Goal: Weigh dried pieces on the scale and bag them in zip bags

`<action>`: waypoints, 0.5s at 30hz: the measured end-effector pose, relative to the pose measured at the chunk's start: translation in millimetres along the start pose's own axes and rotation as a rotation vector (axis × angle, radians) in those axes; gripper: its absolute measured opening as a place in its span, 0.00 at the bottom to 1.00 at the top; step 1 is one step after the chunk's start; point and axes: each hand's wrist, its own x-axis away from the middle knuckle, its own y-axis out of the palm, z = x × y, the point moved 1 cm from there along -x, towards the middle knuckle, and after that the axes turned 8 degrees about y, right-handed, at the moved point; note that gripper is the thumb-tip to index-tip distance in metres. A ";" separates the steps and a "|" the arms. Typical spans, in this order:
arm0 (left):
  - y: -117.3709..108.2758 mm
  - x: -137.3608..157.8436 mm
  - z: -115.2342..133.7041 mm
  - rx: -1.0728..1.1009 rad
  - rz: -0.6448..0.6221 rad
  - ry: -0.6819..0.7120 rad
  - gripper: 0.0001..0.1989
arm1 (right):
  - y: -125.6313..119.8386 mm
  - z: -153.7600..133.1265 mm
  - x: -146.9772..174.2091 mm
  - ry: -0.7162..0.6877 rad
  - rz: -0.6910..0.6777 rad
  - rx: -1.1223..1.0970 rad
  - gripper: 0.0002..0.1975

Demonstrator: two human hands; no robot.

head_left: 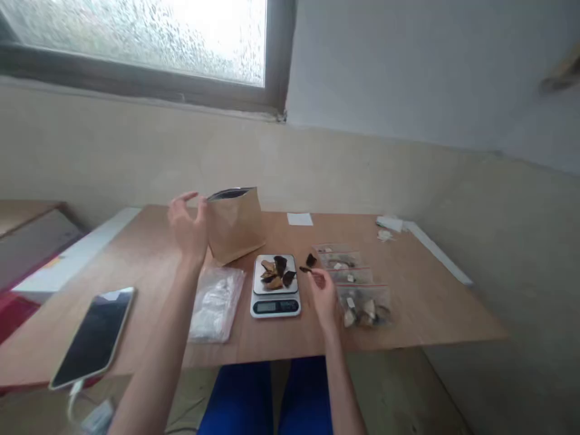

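Note:
My right hand (pixel 324 296) pinches a small dark dried piece (pixel 305 269) just right of the kitchen scale (pixel 275 306). Several dark and tan dried pieces (pixel 273 279), perhaps mushroom, lie on the scale's white platform. Another dark piece (pixel 310 260) rests on the table beyond my right fingertips. My left hand (pixel 188 226) is raised at the left edge of a brown paper bag (pixel 235 226), with thumb and fingers apart. Whether its thumb touches the bag cannot be made out. The bag stands upright, its top open and its inside hidden.
Clear plastic bags (pixel 216 305) lie left of the scale. Several zip bags with dried pieces (pixel 366 305) overlap at right. A phone (pixel 94 335) with a cable sits front left. A white card (pixel 299 219) and papers (pixel 390 224) lie near the wall.

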 end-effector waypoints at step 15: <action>0.4 47.0 12.5 0.011 -0.046 -0.118 0.16 | -3.3 -9.1 21.2 -0.021 -0.041 -0.011 0.10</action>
